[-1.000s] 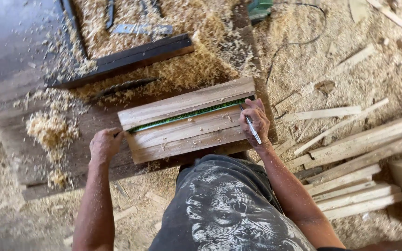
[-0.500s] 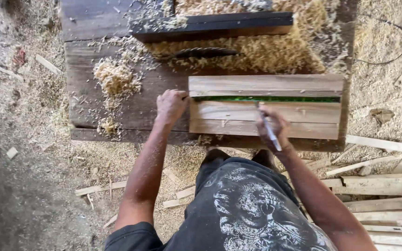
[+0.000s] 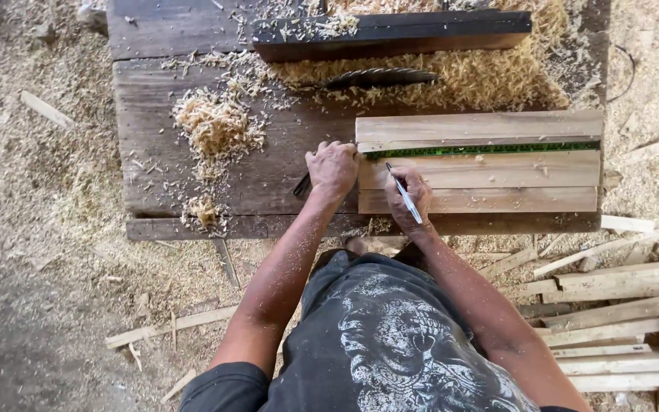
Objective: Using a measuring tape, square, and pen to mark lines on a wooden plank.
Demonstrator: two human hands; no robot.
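- Looking down from the head view: the left hand rests fingers down on the left end of the stacked boards, pressing there; it grasps nothing.
- The right hand is clenched around a pen, with the tip pointing up and left, just below the green ruler.
- The green ruler lies lengthwise across the stacked boards, between the top board and the next one down.
- The stacked boards sit on the right half of the dark wooden counter, close to its near edge.
- A pile of wood shavings lies on the counter to the left of the stacked boards, well apart from them.
- A dark beam lies beyond the stacked boards, at the far side of the counter, with more shavings in front of it.
- A saw blade protrudes from the counter between the dark beam and the stacked boards.
- Loose wooden slats lie on the sawdust-covered floor, below and to the right of the stacked boards.
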